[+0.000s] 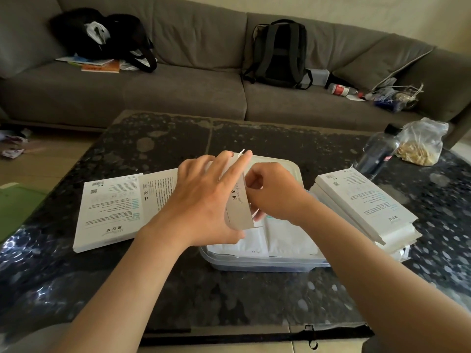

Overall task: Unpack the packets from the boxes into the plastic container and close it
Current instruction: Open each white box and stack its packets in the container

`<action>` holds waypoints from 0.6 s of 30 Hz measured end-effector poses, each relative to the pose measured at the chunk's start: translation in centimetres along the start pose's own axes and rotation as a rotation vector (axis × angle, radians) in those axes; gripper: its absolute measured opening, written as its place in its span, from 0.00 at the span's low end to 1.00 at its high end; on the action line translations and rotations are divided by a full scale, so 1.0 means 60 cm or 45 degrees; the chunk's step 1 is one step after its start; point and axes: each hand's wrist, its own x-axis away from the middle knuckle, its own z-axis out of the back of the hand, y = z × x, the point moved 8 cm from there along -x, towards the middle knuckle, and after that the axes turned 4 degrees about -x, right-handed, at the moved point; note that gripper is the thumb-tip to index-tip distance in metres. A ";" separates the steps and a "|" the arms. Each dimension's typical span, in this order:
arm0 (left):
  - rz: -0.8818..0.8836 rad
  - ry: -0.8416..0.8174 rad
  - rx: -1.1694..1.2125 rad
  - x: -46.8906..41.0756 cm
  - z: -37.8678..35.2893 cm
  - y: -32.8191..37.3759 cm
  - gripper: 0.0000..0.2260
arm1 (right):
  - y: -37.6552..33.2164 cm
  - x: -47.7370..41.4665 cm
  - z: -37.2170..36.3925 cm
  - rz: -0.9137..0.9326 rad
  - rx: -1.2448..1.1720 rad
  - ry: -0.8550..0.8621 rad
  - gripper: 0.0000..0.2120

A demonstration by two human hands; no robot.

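Observation:
My left hand grips a white box and holds it on edge above the clear plastic container. My right hand has its fingers curled at the box's open side, pinching something white there; what it pinches is mostly hidden. White packets lie flat inside the container. A white box lies flat on the table to the left, with another partly tucked behind my left hand. At the right sits a stack of white boxes.
The dark speckled table carries a dark bottle and a plastic bag of snacks at the far right. A grey sofa with a backpack and clutter stands behind. A green item lies at the left edge.

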 end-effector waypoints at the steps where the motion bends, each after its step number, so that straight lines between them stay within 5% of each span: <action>1: 0.006 -0.003 -0.006 0.000 -0.001 -0.002 0.59 | 0.001 0.001 0.004 -0.002 -0.015 0.012 0.02; 18: 0.146 -0.106 -0.035 0.001 -0.015 -0.047 0.54 | 0.095 0.018 0.097 -0.228 -0.698 0.357 0.11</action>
